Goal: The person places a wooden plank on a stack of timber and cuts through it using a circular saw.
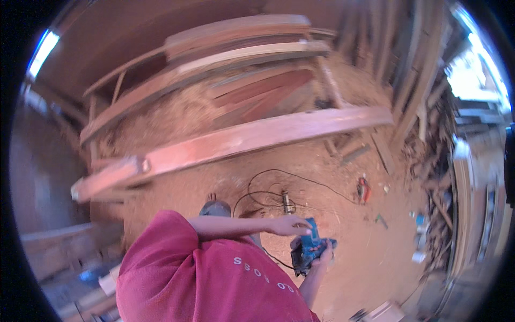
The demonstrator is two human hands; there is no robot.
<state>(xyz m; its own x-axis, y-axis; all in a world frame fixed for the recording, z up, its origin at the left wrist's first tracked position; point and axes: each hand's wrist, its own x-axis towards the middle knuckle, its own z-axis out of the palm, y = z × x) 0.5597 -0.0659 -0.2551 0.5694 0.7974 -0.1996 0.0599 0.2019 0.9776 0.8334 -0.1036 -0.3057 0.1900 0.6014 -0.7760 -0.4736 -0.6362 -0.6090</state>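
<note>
A teal and black power tool, seemingly an electric planer (311, 241), is held up in front of my red shirt, over the sandy floor. Its body is gripped by my right hand (323, 252), with the fingers closed round the side. From the left, my left hand (289, 225) reaches across to the tool's upper end. Its fingers are stretched out and their tips touch or nearly touch the teal casing; blur hides the exact contact. A black cord (276, 261) runs behind the tool towards my body.
A long planed timber beam (257, 133) spans the space ahead on supports, with more beams and boards (252, 51) beyond. The cable (300, 177) loops across the floor near a red and black object (363, 189). Stacked wood (437, 155) lines the right side.
</note>
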